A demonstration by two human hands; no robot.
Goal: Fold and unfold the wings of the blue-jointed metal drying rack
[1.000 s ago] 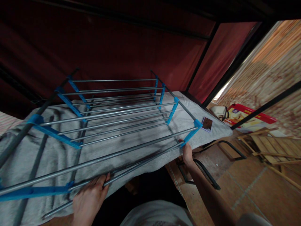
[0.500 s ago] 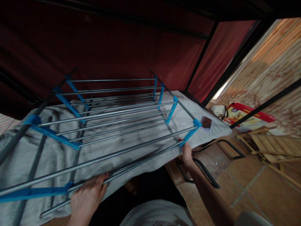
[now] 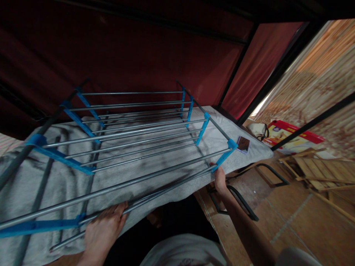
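A shoe rack (image 3: 133,179) of grey metal tubes and blue plastic connectors rests on a grey blanket (image 3: 155,162). My left hand (image 3: 104,225) is closed around tubes at the rack's near side. One is a metal tube (image 3: 66,242) whose free end sticks out to the left, below the near-left blue connector (image 3: 52,226). My right hand (image 3: 220,179) grips the near-right corner, at the lower end of a blue connector (image 3: 223,157) where the tubes meet. Its fingertips are partly hidden behind that corner.
A phone (image 3: 243,145) lies on the blanket right of the rack. A black-armed chair (image 3: 246,192) stands below the blanket's edge. Farther right are folded wooden slats (image 3: 324,170) and a red and yellow box (image 3: 296,133). Dark red fabric (image 3: 144,55) hangs behind.
The free end of the tube under my left hand has shifted slightly right and up. Both hands keep nearly the same places and grips.
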